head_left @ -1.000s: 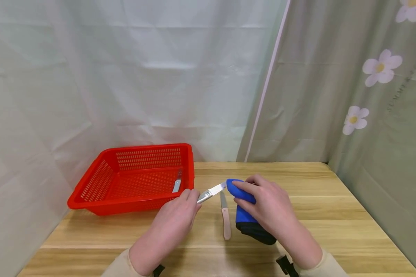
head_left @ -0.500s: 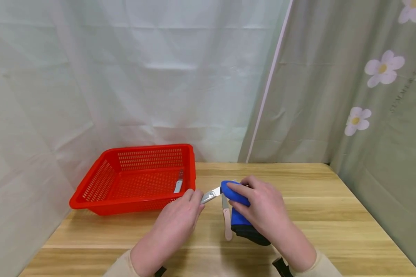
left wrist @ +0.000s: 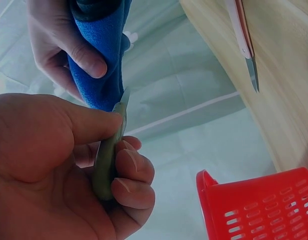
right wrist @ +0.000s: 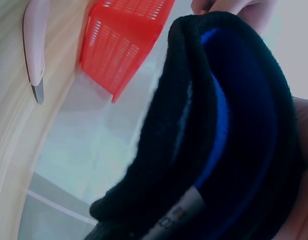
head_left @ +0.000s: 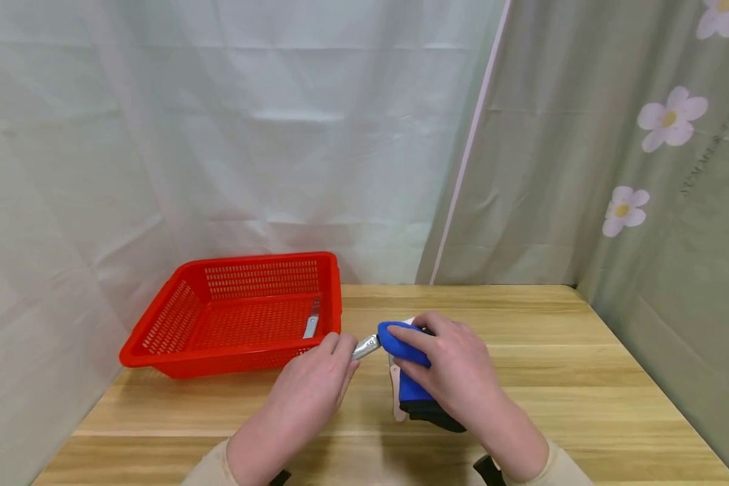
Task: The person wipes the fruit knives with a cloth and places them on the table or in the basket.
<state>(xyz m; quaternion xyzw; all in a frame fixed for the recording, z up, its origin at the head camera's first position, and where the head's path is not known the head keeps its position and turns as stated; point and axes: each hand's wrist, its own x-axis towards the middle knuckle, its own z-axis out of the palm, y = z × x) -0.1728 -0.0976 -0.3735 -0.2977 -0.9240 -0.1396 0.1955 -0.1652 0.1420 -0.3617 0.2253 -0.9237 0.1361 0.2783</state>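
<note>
Two grips: the left grip (head_left: 318, 374) and the right grip (head_left: 452, 358), both bare hands, near each other above the pale wood-grain tabletop (head_left: 534, 337).
Left grip: fingers curled round a slim silver-handled knife (head_left: 366, 347), thumb pressed along the handle.
Silver-handled knife: handle partly inside the left grip, its far end pointing toward the right grip; the blade is mostly covered by cloth, with a sliver showing beside it in the left wrist view.
Right grip: thumb and fingers pinching a folded blue cloth with black edging (head_left: 403, 344) over the blade.
Blue cloth: hangs below the right fingers, black edge lowest; a white tag (right wrist: 178, 215) shows on it in the right wrist view.
Pink-handled knife (head_left: 395, 386): on the tabletop, untouched, its blade partly hidden by the cloth from the head view.
Red slotted plastic basket (head_left: 219, 364): left of the cloth, just beyond the left grip.
Light-handled knife (head_left: 310, 327): inside the basket, by its right wall.
Backdrop: a pale curtain (head_left: 267, 169), flower-printed at right.
</note>
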